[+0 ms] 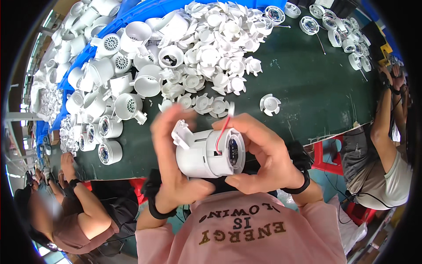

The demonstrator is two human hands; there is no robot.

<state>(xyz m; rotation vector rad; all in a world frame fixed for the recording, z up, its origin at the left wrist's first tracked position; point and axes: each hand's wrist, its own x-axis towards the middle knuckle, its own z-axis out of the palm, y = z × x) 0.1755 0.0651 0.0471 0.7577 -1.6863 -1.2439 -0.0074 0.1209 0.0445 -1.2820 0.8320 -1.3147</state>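
Note:
In front of my chest is a white cylindrical fan housing (193, 155), lying sideways between my hands. My left hand (169, 165) curves round its hinged-clip end, its upper fingers smeared by motion. My right hand (268, 160) grips the other end, fingers over the top and thumb below. That end carries a round cap with a dark circuit board (234, 152) facing right. A red wire (223, 134) rises from a slot in the side to a small white connector (231, 109). Beyond my right fingers a single white fan impeller (270, 104) rests on the dark green table.
A large heap of white impellers (224, 44) covers the far middle. White housings (147, 80) crowd the left, near a blue bin edge (132, 17). Several capped units (110, 152) stand left of me; round board caps (309, 25) lie far right. People sit on both sides.

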